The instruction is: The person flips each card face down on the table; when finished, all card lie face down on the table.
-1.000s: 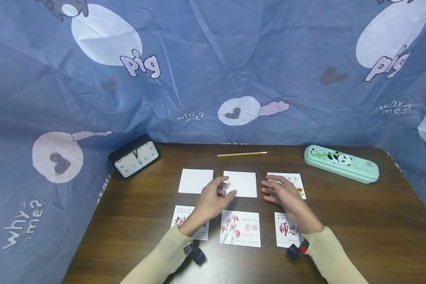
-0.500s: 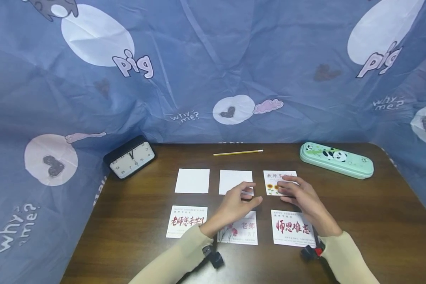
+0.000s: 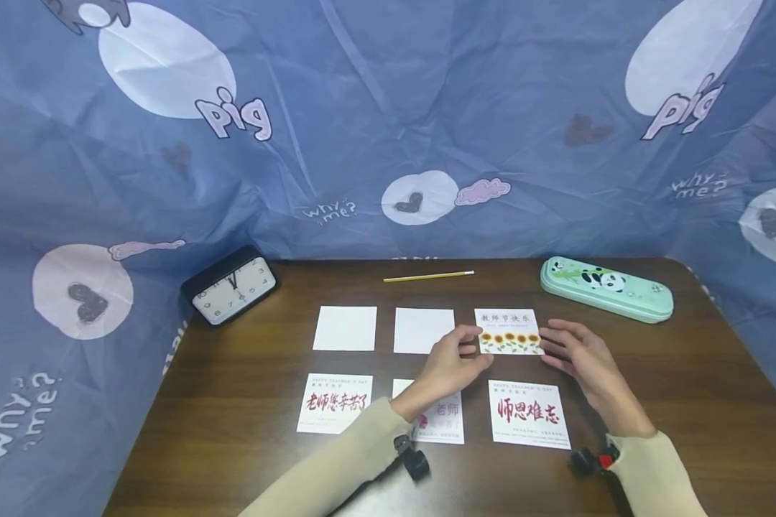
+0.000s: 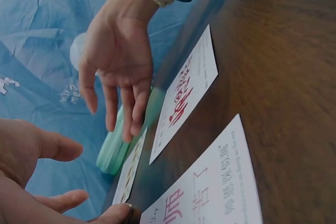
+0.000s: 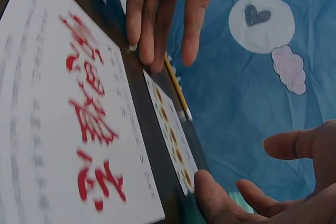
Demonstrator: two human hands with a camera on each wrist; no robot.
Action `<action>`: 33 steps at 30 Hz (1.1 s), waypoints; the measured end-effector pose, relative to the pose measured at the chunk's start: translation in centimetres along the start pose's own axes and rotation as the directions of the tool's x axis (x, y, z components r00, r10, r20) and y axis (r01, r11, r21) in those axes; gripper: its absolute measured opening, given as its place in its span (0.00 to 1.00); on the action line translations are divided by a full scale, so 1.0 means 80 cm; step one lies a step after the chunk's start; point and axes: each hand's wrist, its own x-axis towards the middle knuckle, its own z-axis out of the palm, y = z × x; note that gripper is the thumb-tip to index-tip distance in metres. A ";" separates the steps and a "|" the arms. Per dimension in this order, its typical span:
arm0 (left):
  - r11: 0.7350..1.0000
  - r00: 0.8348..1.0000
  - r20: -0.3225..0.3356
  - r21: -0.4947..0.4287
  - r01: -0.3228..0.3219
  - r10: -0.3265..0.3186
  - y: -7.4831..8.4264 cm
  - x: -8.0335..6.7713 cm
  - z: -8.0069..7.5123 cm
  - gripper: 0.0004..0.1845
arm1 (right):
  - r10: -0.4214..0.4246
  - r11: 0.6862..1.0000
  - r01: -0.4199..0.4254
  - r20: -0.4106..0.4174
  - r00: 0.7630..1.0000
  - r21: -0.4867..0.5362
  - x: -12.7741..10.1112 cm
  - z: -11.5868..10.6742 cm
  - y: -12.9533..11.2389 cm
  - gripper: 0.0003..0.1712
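Head view: the sunflower card (image 3: 508, 336) lies flat on the table (image 3: 698, 380) between the left hand (image 3: 451, 362) and the right hand (image 3: 588, 362). Both hands have shifted rightward, leaving this card uncovered and framed at its sides; work appears centred on it. The fingers of both hands are loosely spread, pinching nothing; contact with the card cannot be confirmed. A blank card (image 3: 419, 330) lies just left of the left hand; a pencil box (image 3: 608, 289) lies beyond the right hand.
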 end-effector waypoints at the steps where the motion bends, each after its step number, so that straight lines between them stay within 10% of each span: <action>1: 1.000 1.000 -0.005 0.001 -0.001 0.001 0.000 0.001 0.000 0.29 | 0.004 1.000 -0.005 -0.011 1.000 -0.009 0.000 -0.001 0.001 0.37; 16: 0.999 0.999 -0.029 0.007 0.032 -0.031 0.005 0.011 0.011 0.29 | 0.013 0.997 -0.013 0.001 1.000 0.076 -0.016 0.001 0.002 0.37; 33: 0.998 0.999 0.006 0.048 0.041 -0.042 0.014 0.007 0.014 0.31 | 0.026 0.998 -0.028 -0.032 0.999 -0.048 -0.015 0.014 0.003 0.36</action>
